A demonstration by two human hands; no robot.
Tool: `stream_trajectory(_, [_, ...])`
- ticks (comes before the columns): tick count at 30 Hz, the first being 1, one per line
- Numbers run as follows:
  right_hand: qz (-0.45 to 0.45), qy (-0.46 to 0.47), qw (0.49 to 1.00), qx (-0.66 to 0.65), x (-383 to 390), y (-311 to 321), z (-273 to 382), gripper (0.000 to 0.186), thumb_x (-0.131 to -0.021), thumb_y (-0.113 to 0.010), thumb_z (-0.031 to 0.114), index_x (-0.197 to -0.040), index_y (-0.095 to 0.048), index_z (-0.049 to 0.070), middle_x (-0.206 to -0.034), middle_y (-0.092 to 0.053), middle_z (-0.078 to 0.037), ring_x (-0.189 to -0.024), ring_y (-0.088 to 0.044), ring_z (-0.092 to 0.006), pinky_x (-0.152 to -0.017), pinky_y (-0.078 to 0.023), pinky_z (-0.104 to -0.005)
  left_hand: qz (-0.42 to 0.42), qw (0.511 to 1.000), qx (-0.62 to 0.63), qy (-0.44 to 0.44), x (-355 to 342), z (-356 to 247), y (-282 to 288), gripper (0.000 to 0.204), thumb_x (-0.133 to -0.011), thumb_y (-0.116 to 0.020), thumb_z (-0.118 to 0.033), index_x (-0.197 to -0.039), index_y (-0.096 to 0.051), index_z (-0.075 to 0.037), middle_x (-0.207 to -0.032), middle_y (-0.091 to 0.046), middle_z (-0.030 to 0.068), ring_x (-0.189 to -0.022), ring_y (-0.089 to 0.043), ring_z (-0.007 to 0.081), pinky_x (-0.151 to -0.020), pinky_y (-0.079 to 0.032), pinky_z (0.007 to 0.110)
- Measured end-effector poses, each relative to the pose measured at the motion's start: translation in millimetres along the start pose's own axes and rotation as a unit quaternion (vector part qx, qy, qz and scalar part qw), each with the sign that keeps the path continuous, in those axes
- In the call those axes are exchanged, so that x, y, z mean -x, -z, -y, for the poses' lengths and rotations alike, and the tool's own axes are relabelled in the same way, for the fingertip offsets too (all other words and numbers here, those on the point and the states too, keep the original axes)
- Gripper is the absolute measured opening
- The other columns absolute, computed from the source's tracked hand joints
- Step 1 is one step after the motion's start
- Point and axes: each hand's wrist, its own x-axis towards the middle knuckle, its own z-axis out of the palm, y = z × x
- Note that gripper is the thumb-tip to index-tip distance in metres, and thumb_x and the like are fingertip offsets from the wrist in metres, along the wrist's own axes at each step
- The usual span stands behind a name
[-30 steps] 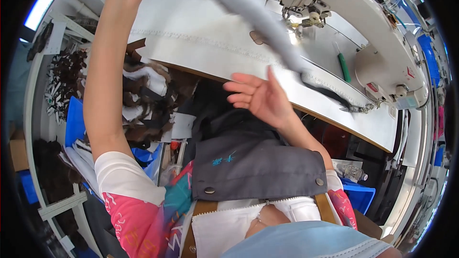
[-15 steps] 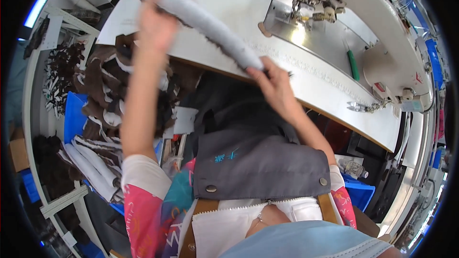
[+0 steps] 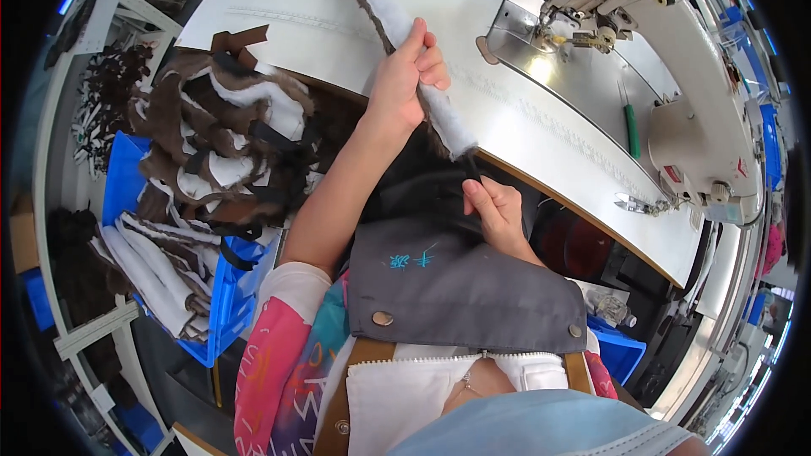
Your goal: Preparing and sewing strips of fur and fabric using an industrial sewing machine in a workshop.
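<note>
A long fur strip [image 3: 446, 123], white on its face with brown fur along one edge, slants from the far side of the white sewing table to its front edge. My left hand [image 3: 409, 76] is closed around its middle. At the strip's near end hangs a narrow dark band [image 3: 471, 165], pinched between the thumb and fingers of my right hand [image 3: 498, 209], just off the table edge. The sewing machine [image 3: 701, 93] stands to the right, apart from both hands, its needle area lit.
A green-handled tool [image 3: 632, 131] lies by the machine. Brown and white fur pieces [image 3: 211, 143] are heaped at the left of the table. Below them, a blue bin [image 3: 221, 321] holds rolled strips. Another blue bin [image 3: 621, 355] sits low at the right with a clear bottle [image 3: 612, 311].
My left hand has come nearer and to the right along the strip. My right hand has dropped below the table edge and now grips the dark band instead of the strip's furry end.
</note>
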Motion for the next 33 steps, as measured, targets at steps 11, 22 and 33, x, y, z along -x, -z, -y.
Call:
stream_trajectory(11, [-0.01,-0.058,0.998,0.001,-4.3,-4.9,12.1,0.035,-0.094,-0.051,0.026,-0.071,-0.058,0.001,-0.056,-0.045,-0.002,-0.052,-0.038,-0.0071,-0.05,-0.032,-0.0242,-0.011,1.0,-0.002,0.007,-6.9,-1.1,4.5,0.024,-0.091,-0.055,-0.032,-0.087,-0.048,-0.01,-0.057,-0.039,-0.0035,-0.052,-0.039,0.0093,-0.054,-0.036,0.025])
stream_trajectory(22, [-0.115,0.033,0.992,-0.04,-22.0,-4.9,19.3,0.028,-0.092,-0.055,0.016,-0.069,-0.056,0.002,-0.054,-0.044,0.003,-0.052,-0.035,-0.0038,-0.047,-0.03,-0.0215,0.075,0.99,0.036,0.113,42.8,43.2,-26.4,0.025,-0.093,-0.052,-0.023,-0.111,-0.047,-0.005,-0.066,-0.042,-0.0037,-0.061,-0.043,0.0101,-0.068,-0.041,0.027])
stream_trajectory(33, [-0.103,-0.022,0.992,-0.074,8.3,3.1,7.6,0.033,-0.093,-0.054,0.018,-0.063,-0.056,0.002,-0.055,-0.046,0.003,-0.052,-0.034,-0.003,-0.048,-0.029,-0.0202,0.063,0.992,-0.033,0.1,38.8,51.7,-27.2,0.026,-0.096,-0.048,-0.029,-0.1,-0.049,-0.004,-0.058,-0.033,-0.0059,-0.053,-0.035,0.0063,-0.06,-0.036,0.025])
